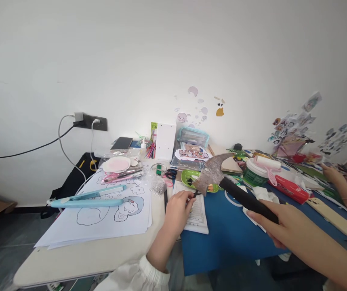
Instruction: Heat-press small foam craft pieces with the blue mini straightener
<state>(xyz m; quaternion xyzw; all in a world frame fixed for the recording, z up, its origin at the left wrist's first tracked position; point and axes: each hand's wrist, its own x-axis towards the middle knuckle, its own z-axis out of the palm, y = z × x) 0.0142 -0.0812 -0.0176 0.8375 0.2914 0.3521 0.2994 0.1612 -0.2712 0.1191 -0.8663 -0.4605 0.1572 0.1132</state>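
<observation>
My right hand [278, 226] is closed around the black handle of a hatchet [214, 171], whose broad, worn grey blade spreads to the upper left. One lower corner of the blade comes close to my left hand [179, 208]; whether they touch I cannot tell. The left fingers are pinched together on a small dark piece [196, 194], too small to name, just under that corner. Beneath this hand lies a printed paper pad [199, 220]. A green plate [187, 173] sits behind the blade, partly hidden by it.
Left of my hands, a light-blue hair straightener [91, 202] lies on drawn-on paper sheets [64, 234]. Black scissors [171, 173] are behind the pad. A green-and-white tub [254, 173], a red packet [291, 189] and a phone [333, 216] are at right, near another person's hand [333, 176].
</observation>
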